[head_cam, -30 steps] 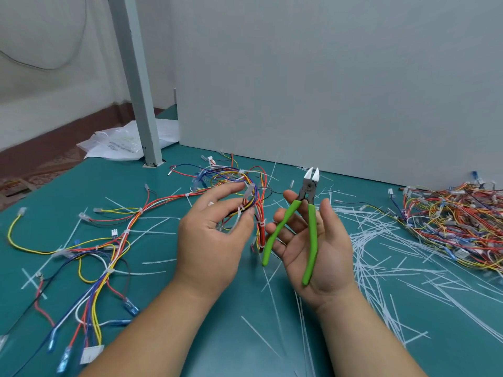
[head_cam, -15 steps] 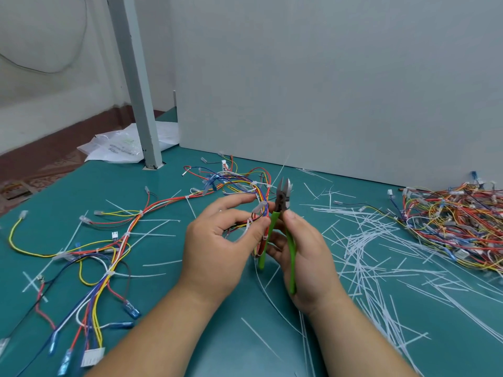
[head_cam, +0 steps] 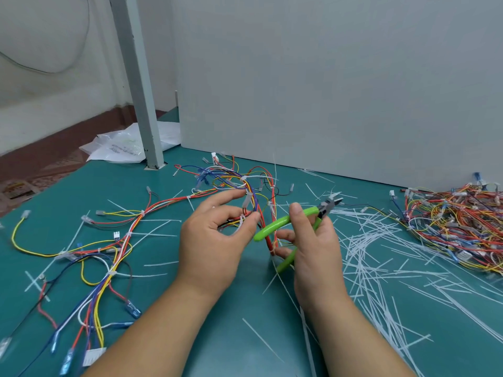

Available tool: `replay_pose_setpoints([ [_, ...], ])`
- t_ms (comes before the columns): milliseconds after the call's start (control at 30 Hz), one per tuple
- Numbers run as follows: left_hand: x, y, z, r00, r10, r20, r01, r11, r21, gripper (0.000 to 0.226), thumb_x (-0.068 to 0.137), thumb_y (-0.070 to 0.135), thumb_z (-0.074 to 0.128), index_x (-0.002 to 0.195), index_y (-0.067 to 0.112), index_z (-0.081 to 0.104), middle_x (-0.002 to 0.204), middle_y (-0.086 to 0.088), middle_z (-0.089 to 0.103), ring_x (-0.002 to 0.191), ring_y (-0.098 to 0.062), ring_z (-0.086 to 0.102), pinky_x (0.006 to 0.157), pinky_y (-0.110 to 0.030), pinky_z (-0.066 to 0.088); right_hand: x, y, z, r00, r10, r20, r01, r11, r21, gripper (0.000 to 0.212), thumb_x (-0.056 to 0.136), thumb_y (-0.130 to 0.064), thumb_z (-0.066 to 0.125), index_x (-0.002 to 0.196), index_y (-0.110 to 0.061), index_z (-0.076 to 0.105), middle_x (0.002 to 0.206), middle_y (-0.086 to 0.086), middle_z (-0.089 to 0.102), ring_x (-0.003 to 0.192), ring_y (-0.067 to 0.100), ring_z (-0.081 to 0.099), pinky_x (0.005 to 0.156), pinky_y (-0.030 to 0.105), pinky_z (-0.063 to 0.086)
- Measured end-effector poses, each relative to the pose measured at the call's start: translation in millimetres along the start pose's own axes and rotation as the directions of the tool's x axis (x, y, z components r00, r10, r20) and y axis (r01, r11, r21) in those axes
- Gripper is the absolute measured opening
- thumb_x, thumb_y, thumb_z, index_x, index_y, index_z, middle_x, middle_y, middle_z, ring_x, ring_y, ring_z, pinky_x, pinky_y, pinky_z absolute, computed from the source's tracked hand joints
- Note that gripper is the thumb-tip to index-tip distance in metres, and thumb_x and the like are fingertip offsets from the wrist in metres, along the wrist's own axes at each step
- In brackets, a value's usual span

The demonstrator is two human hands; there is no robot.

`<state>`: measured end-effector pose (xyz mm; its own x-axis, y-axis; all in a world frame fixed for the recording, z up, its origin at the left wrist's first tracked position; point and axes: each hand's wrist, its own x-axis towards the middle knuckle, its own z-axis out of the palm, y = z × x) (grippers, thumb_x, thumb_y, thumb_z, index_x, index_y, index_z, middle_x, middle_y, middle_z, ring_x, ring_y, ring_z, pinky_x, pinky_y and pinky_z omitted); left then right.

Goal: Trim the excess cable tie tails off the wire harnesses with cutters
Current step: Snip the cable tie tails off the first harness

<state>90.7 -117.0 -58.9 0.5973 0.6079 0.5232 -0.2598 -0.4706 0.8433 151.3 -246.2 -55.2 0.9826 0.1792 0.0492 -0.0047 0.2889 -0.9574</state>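
now that the green-handled cutters (head_cam: 296, 227) have swung away from the bundle they were pressed against half a second ago, their tip points far right with the handles spread apart in the right hand (head_cam: 313, 248), thumb over the upper handle and fingers curled round the lower. the left hand (head_cam: 212, 240) stays where it was, pinching a tied section of the wire harness (head_cam: 253, 202) between thumb and fingertips just left of the cutters, above the green table (head_cam: 163, 281). i judge one tail is freshly snipped, joining the white offcuts (head_cam: 381, 262) littering the right, and the blades are reopened for the next tie.
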Motion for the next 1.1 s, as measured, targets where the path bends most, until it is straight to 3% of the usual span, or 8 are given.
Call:
replay_pose_setpoints([
  [233, 2.7, -1.9, -3.2, 0.999, -0.035, -0.028, 0.036, 0.998, 0.059, 0.005, 0.082, 0.017, 0.083, 0.080, 0.019, 0.079, 0.118, 0.012, 0.070, 0.115, 0.001, 0.062, 0.099, -0.013, 0.043, 1.0, -7.3, -7.9, 0.981, 0.144, -0.128, -0.118, 0.973, 0.197, 0.031, 0.082, -0.031, 0.083, 0.093, -0.021, 0.056, 0.087, -0.004, 0.075, 0.086, 0.021, 0.080, 0.049, 0.019, 0.051],
  [367, 3.9, -1.4, -5.0, 0.998, -0.041, -0.041, 0.046, 0.992, 0.119, 0.009, 0.083, 0.022, 0.083, 0.078, 0.028, 0.078, 0.115, 0.019, 0.068, 0.119, -0.008, 0.058, 0.102, -0.023, 0.041, 5.3, -13.3, -11.5, 0.946, 0.322, 0.030, -0.299, 0.833, 0.466, 0.001, 0.091, -0.013, 0.069, 0.091, -0.014, 0.070, 0.109, 0.001, 0.079, 0.086, 0.014, 0.074, 0.051, 0.018, 0.049],
  [533, 6.5, -1.7, -6.2, 0.993, -0.049, -0.106, 0.068, 0.981, 0.182, 0.020, 0.084, 0.026, 0.081, 0.074, 0.041, 0.070, 0.110, 0.027, 0.064, 0.117, -0.014, 0.055, 0.097, -0.006, 0.029, 7.1, -20.6, -20.7, 0.920, 0.272, 0.283, -0.391, 0.707, 0.589, 0.010, 0.079, -0.018, 0.061, 0.069, -0.016, 0.066, 0.123, 0.006, 0.074, 0.123, 0.029, 0.068, 0.101, 0.052, 0.052],
  [633, 7.4, -2.3, -7.1, 0.990, -0.049, -0.132, 0.071, 0.984, 0.165, 0.024, 0.084, 0.026, 0.081, 0.073, 0.042, 0.068, 0.109, 0.025, 0.066, 0.116, -0.014, 0.055, 0.095, -0.007, 0.030, 5.8, -18.8, -20.6, 0.896, 0.246, 0.370, -0.432, 0.677, 0.596, 0.011, 0.071, -0.019, 0.064, 0.077, -0.015, 0.056, 0.116, 0.016, 0.067, 0.129, 0.040, 0.063, 0.105, 0.070, 0.044],
  [733, 6.9, -2.8, -7.2, 0.990, -0.025, -0.139, 0.047, 0.985, 0.164, 0.012, 0.084, 0.029, 0.079, 0.076, 0.034, 0.072, 0.112, 0.021, 0.068, 0.115, -0.016, 0.054, 0.094, -0.006, 0.030, 4.9, -16.7, -13.6, 0.927, 0.245, 0.283, -0.367, 0.745, 0.557, 0.011, 0.071, -0.018, 0.066, 0.079, -0.016, 0.059, 0.106, 0.015, 0.068, 0.113, 0.036, 0.072, 0.095, 0.048, 0.054],
  [800, 6.8, -2.3, -6.9, 0.989, -0.010, -0.146, 0.034, 0.986, 0.163, 0.015, 0.085, 0.029, 0.079, 0.076, 0.038, 0.071, 0.112, 0.024, 0.066, 0.114, -0.015, 0.053, 0.094, -0.006, 0.030, 6.2, -17.5, -11.9, 0.959, 0.214, 0.187, -0.282, 0.806, 0.521, 0.009, 0.073, -0.023, 0.062, 0.079, -0.017, 0.060, 0.097, 0.011, 0.070, 0.091, 0.029, 0.074, 0.077, 0.036, 0.048],
  [967, 4.0, -2.1, -6.4, 0.994, 0.076, -0.080, -0.058, 0.976, 0.211, 0.011, 0.084, 0.026, 0.081, 0.079, 0.033, 0.075, 0.113, 0.020, 0.068, 0.113, -0.017, 0.053, 0.096, -0.009, 0.032, 6.8, -17.3, -12.0, 0.985, 0.138, 0.099, -0.164, 0.929, 0.331, 0.036, 0.094, -0.025, 0.060, 0.058, -0.020, 0.065, 0.088, 0.005, 0.073, 0.075, 0.019, 0.066, 0.066, 0.031, 0.041],
  [1100, -1.3, 1.7, -1.5, 0.978, 0.207, 0.037, -0.211, 0.960, 0.183, 0.006, 0.081, 0.028, 0.079, 0.076, 0.026, 0.077, 0.114, 0.018, 0.070, 0.112, -0.021, 0.055, 0.097, -0.017, 0.037, -3.4, -12.5, -0.6, 0.989, 0.095, 0.112, -0.111, 0.981, 0.157, 0.019, 0.083, -0.035, 0.073, 0.070, -0.022, 0.077, 0.070, -0.001, 0.059, 0.062, 0.011, 0.055, 0.058, 0.023, 0.046],
])
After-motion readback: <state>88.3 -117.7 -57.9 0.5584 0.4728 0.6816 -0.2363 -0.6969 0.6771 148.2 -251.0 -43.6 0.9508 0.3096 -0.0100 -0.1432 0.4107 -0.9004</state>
